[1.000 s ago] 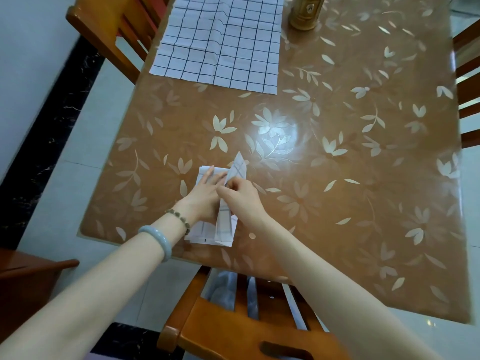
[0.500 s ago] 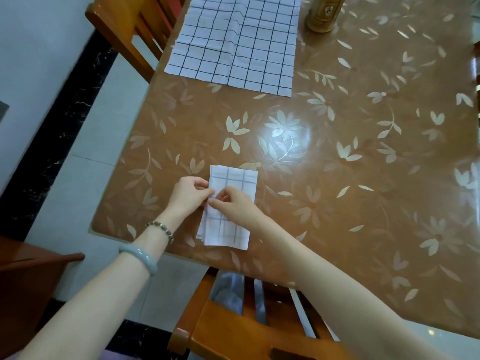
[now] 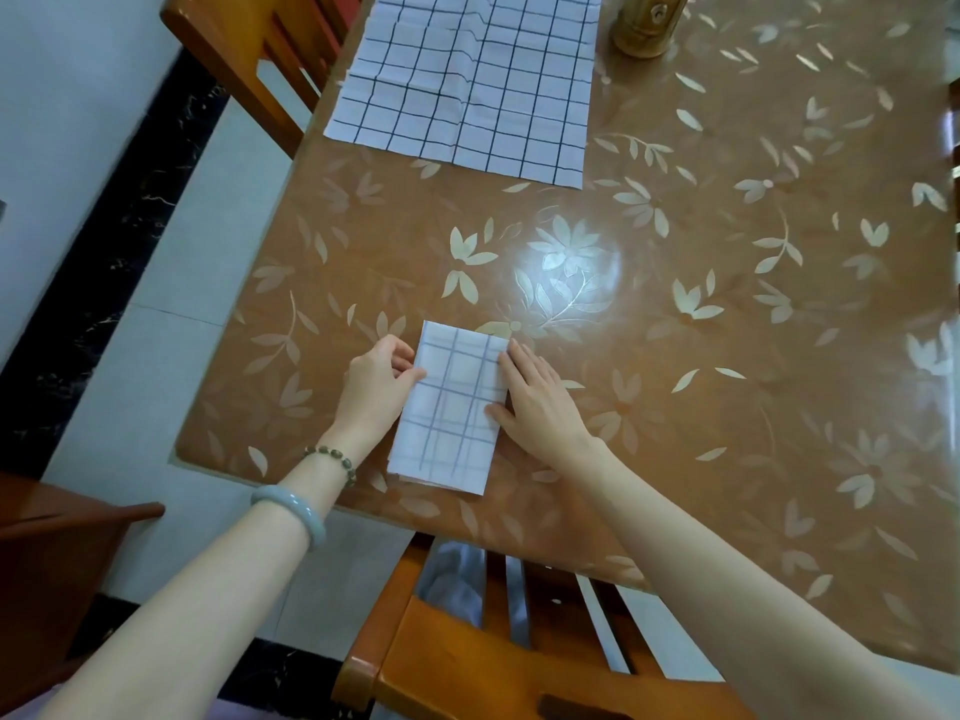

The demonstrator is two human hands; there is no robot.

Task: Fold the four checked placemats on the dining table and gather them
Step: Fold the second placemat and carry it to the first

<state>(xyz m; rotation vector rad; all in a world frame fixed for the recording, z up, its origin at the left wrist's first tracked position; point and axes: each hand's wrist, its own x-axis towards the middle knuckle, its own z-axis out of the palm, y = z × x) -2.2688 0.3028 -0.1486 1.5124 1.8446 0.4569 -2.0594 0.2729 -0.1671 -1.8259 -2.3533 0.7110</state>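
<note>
Pressing a folded placemat (image 3: 449,407) flat near the 6 o'clock edge of the dining table (image 3: 727,356), a person pinches its 9 o'clock edge with the curled left hand (image 3: 379,389). The right hand (image 3: 540,402) lies straight-fingered on its 3 o'clock edge. A second placemat (image 3: 462,80) lies spread out toward 11 o'clock, well apart, with a golden canister (image 3: 649,23) at its 3 o'clock side.

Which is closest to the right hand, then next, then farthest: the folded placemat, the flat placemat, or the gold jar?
1. folded placemat, touching the right hand
2. flat placemat, across the table
3. gold jar, at the far edge
</note>
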